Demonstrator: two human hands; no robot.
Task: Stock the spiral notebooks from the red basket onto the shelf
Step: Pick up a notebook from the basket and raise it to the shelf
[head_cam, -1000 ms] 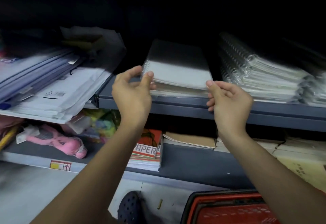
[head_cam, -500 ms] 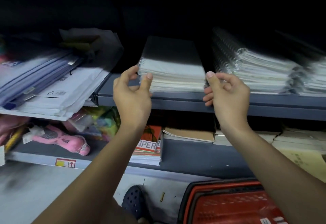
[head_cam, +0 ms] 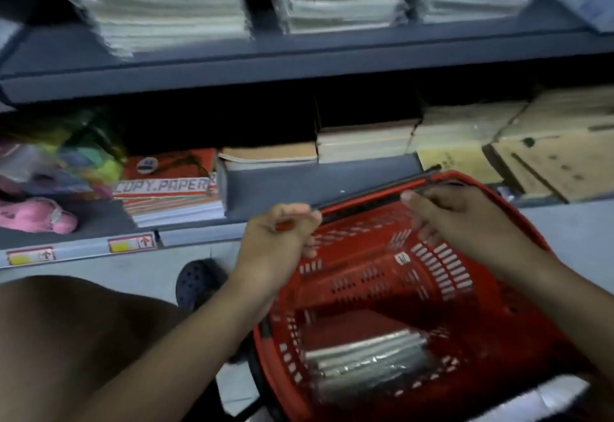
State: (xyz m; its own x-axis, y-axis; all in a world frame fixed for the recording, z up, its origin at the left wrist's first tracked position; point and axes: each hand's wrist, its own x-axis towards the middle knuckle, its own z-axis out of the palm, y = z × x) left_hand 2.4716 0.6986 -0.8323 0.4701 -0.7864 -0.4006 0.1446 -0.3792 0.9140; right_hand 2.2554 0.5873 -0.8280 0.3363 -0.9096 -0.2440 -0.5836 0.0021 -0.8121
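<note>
Dim stockroom shelf above the red basket: both hands, left hand and right hand, hover empty, loosely curled, over it. Spiral notebooks lie inside; next, likely reach down for them.

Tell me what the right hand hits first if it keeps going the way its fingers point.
The right hand points up-left over the red basket; first in that line is probably the basket's black handle, already at its fingertips. Depth is unclear.
</note>
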